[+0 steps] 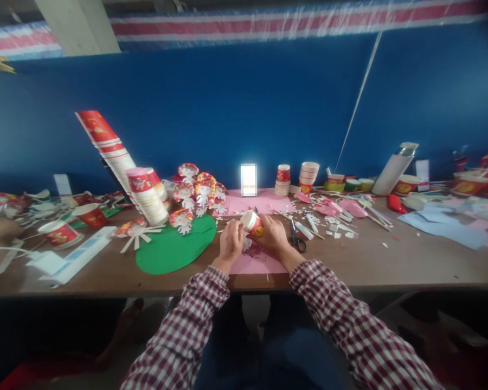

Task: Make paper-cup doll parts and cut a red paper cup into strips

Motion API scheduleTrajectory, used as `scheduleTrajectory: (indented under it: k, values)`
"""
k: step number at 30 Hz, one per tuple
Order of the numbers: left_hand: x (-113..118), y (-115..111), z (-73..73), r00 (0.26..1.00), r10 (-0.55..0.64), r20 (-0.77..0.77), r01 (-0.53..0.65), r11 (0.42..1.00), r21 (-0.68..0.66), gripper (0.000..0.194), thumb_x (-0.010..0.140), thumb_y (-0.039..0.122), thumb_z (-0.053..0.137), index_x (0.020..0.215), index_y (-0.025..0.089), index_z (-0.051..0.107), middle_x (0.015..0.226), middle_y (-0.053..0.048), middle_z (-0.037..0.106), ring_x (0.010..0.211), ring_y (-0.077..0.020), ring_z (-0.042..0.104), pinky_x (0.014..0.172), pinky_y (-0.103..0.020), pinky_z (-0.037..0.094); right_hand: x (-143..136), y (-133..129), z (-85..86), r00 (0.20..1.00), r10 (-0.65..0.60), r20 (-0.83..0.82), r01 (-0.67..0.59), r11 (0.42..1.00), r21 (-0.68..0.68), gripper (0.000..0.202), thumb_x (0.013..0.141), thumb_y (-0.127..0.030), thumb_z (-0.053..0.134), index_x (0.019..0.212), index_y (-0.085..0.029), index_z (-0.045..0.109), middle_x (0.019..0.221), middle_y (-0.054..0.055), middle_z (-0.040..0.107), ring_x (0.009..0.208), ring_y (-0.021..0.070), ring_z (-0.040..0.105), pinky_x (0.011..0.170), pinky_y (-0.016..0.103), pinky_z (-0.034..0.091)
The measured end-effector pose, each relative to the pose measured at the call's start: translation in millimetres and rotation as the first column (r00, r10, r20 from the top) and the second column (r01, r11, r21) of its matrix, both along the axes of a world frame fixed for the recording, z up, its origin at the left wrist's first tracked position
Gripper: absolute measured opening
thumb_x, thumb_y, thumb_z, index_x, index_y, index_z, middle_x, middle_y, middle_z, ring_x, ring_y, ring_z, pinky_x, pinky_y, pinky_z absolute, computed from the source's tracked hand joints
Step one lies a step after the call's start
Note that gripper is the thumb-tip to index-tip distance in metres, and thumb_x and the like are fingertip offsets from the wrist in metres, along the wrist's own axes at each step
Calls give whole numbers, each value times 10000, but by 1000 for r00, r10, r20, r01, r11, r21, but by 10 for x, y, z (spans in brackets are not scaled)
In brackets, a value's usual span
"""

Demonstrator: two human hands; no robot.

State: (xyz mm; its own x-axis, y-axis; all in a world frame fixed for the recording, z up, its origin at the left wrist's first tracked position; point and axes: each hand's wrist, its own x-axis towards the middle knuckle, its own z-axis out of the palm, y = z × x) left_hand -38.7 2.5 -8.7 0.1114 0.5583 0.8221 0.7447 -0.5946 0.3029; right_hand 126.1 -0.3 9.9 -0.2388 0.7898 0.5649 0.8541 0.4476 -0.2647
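Note:
Over the pink sheet, a small red-and-white paper cup is tilted with its pale side toward me. My right hand wraps round the cup from the right. On the other side, my left hand has its fingers closed at the cup's left edge; the fingertips are partly hidden. Under the hands some white paper bits and dark marks show on the pink sheet. Black-handled scissors lie just right of my right hand, beside white tubes.
Left are a green paper oval, paper-cup figures, leaning cup stacks and a white power strip. A bright phone-like screen stands behind. Paper scraps litter the right. Another person's hand is far left.

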Motion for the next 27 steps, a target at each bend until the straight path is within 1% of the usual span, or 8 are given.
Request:
scheduleTrajectory:
  k: [3, 7, 11, 13, 19, 24, 27]
  values:
    - [-12, -29, 33, 999, -34, 40, 35, 999, -8, 129, 919, 236, 406, 848, 191, 503, 835, -55, 574, 787, -169, 554, 715, -300, 443, 5, -9, 1, 1000, -19, -12, 19, 1000, -9, 590, 769, -546, 590, 1211, -179, 454, 1038, 115, 644, 933, 245, 602, 766, 322, 390]
    - [-24, -54, 69, 995, -74, 63, 76, 996, -42, 118, 899, 286, 469, 852, 190, 519, 831, -44, 565, 736, -151, 540, 687, -285, 445, 7, -8, -4, 999, -48, -15, 47, 998, -29, 577, 770, -547, 592, 1192, -174, 468, 1025, 118, 647, 918, 247, 608, 767, 319, 388]
    - [-17, -36, 54, 992, -121, 40, 123, 991, -52, 144, 911, 258, 430, 824, 190, 521, 817, -43, 559, 756, -155, 545, 701, -284, 447, -1, 3, -17, 999, -34, -6, 34, 999, -10, 598, 771, -561, 585, 1205, -167, 465, 1038, 127, 643, 930, 250, 603, 771, 319, 387]
    - [-11, -23, 39, 993, -112, 34, 113, 992, -52, 156, 915, 246, 416, 810, 189, 517, 795, -44, 561, 745, -160, 544, 695, -288, 443, -5, 4, -20, 1000, -27, -4, 27, 1000, -3, 610, 769, -570, 580, 1211, -166, 461, 1039, 127, 642, 937, 252, 600, 778, 324, 385]
    - [-9, -16, 20, 999, -37, 33, 39, 997, -59, 199, 923, 259, 391, 770, 190, 497, 747, -44, 556, 702, -163, 541, 663, -289, 427, -13, -12, -8, 1000, 11, -5, -11, 1000, 11, 622, 768, -565, 581, 1230, -171, 445, 1048, 116, 638, 952, 246, 593, 788, 330, 383]
    - [-13, -38, 39, 997, -26, 71, 30, 998, -46, 246, 933, 276, 373, 729, 193, 482, 717, -39, 545, 692, -158, 536, 658, -285, 420, -17, -18, -3, 1000, -2, 6, 2, 1000, 4, 611, 761, -554, 602, 1213, -166, 465, 1057, 127, 635, 959, 255, 591, 795, 334, 384]
    - [-4, -63, 63, 996, -46, 75, 51, 997, -60, 216, 912, 322, 434, 757, 191, 507, 732, -32, 559, 674, -146, 535, 654, -277, 427, -17, -20, -2, 1000, -20, 20, 20, 1000, 8, 596, 780, -560, 578, 1217, -170, 466, 1067, 128, 634, 966, 255, 588, 810, 338, 378]
